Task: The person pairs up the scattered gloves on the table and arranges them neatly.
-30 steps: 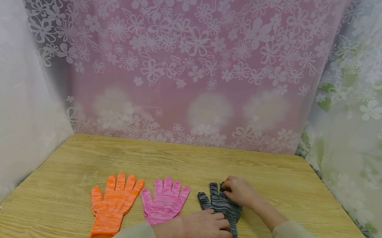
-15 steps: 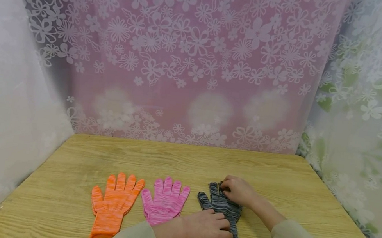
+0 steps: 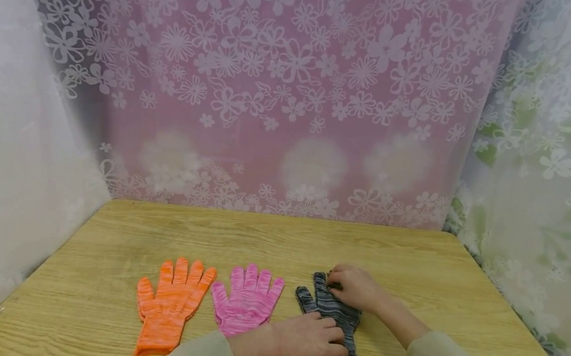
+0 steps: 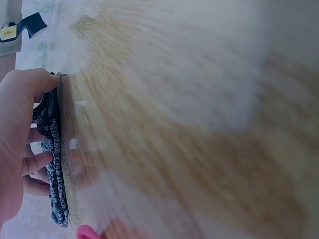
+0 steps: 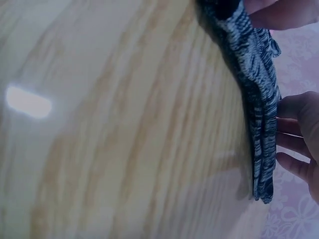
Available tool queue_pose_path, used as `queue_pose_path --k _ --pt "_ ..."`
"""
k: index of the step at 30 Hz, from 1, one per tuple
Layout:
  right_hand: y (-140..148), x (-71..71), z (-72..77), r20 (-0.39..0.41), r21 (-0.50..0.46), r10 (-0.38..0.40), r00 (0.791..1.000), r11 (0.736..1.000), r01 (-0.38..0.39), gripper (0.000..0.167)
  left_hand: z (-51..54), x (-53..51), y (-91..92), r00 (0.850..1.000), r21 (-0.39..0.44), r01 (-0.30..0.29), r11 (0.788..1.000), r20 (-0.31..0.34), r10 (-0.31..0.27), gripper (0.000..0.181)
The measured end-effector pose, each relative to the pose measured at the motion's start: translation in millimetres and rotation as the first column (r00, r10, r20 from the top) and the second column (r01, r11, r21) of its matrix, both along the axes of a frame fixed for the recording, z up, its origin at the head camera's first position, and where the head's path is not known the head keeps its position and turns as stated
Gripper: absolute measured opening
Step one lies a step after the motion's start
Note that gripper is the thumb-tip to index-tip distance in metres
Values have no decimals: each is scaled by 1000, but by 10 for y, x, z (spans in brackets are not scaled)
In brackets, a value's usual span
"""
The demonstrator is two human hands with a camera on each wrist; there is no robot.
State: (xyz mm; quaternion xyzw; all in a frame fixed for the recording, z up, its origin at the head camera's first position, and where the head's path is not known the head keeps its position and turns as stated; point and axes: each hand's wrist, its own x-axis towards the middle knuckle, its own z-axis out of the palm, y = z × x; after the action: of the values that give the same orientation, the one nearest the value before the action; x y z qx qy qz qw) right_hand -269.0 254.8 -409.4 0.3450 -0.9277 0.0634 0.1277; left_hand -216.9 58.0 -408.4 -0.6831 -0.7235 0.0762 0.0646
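A dark grey striped knit glove (image 3: 337,314) lies flat on the table, its cuff toward the person. My left hand (image 3: 306,345) rests across its cuff end; in the left wrist view the thumb touches down at the cuff and the other fingers (image 4: 37,163) lie on the knit. My right hand (image 3: 354,287) is over the glove's fingertips, hiding several of them. Seen from the right wrist, bent fingers (image 5: 294,167) touch the top face of the glove (image 5: 259,99). Whether they pinch any knit is hard to make out.
To the left lie a pink knit glove (image 3: 247,303), partly covered by the left forearm, and an orange knit glove (image 3: 167,311). The wooden table (image 3: 278,239) is bordered by a pink floral curtain (image 3: 296,85) behind and pale curtains at both sides.
My right hand has shifted very slightly left over the glove's fingertips. The left hand and all three gloves stay in place.
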Motion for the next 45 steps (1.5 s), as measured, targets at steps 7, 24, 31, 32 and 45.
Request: queue_pose_path --k 7,24,31,32,45 --pt "48 -8 -20 6 21 29 1000 999 -29 7 -2 0 6 1000 -4 -5 1000 1 5 39" --pt "-235 -136 128 -13 -45 -53 998 998 53 8 -2 -4 -2 1000 9 1 1000 -22 -1 39" --pt "-278 -186 119 -24 76 -43 999 996 45 14 -23 -11 6 1000 -2 0 1000 -8 0 39" --pt "-274 -185 117 -23 82 -39 999 996 41 14 -27 -12 7 1000 0 1 1000 -6 -1 39" --pt "-185 -179 128 65 34 13 998 999 -15 16 -18 -6 5 1000 2 -7 1000 -18 7 39"
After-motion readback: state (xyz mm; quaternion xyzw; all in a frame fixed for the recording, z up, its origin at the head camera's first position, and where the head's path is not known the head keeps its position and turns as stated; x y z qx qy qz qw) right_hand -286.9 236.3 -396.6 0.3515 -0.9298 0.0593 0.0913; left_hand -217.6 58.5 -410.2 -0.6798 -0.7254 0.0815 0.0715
